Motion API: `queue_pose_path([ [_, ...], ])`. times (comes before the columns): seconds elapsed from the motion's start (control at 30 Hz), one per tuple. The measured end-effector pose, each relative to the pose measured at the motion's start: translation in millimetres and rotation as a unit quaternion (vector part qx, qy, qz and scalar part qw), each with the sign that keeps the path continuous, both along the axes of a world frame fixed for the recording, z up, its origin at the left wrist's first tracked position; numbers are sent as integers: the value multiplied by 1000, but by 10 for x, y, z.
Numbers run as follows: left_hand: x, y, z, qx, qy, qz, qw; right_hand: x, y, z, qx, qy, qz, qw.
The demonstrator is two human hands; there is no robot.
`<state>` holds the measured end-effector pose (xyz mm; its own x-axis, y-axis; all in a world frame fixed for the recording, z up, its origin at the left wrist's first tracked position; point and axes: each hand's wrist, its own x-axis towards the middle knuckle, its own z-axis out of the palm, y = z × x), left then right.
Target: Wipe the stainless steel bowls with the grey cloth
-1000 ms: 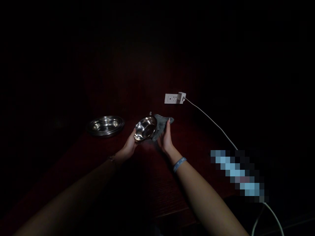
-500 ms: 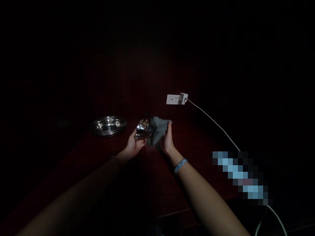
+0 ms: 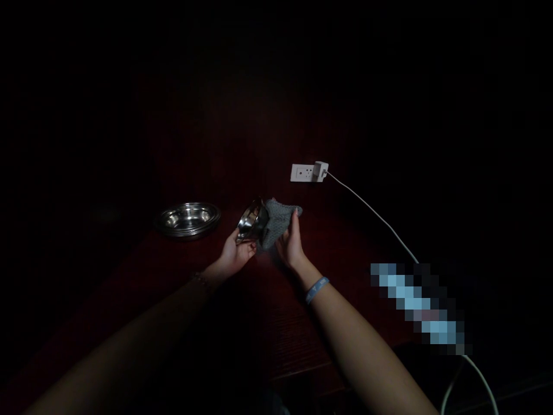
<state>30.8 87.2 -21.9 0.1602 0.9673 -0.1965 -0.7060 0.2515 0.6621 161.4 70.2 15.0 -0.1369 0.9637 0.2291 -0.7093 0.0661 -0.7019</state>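
very dim; 2 bare hands at work over a dark red tabletop (image 3: 298, 328), toward its back edge.

left hand (image 3: 237, 255): grip closed on a shiny metal bowl (image 3: 249, 223), thumb at the lower left of the rim, fingers curled beneath. bowl is tipped well over on its side, held over the rear part of the tabletop, right of the stacked dishes. outer wall catches the light; the part toward the cloth is dark.

right hand (image 3: 292, 246): grip partly curled, holding a gray-green textured cloth (image 3: 280, 219), thumb upright along the cloth's right side, other fingers mostly hidden behind it. cloth spreads between this hand and the bowl and lies against the bowl's right side; exact contact under the folds cannot be told.

change: 1.0 s ago the bowl's bright inside was turned to the viewer; now the outer wall shows instead. against 0.5 s ago, bowl angle much the same, cloth's lower edge a little higher. dishes in the same place on the tabletop throughout.

around: several shallow metal dishes (image 3: 188, 221) nested near the tabletop's back left corner, count unclear. wall behind: white socket plate (image 3: 301, 173) with a white adapter (image 3: 320, 170); pale cable (image 3: 374, 210) runs from it to a pixelated patch (image 3: 417, 305) at right. blue band (image 3: 317, 290) on the right wrist, thin bracelet (image 3: 200, 279) on the left.
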Motion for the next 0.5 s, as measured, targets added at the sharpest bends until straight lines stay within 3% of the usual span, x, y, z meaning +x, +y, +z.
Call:
queue_pose_path([
  [0.3, 76, -49, -14, 5, 60, 7, 998, -99, 51, -60, 25, 17, -28, 999],
  [0.5, 109, -88, -13, 52, 97, -50, 993, 6, 71, 12, 41, 24, -80, 996],
])
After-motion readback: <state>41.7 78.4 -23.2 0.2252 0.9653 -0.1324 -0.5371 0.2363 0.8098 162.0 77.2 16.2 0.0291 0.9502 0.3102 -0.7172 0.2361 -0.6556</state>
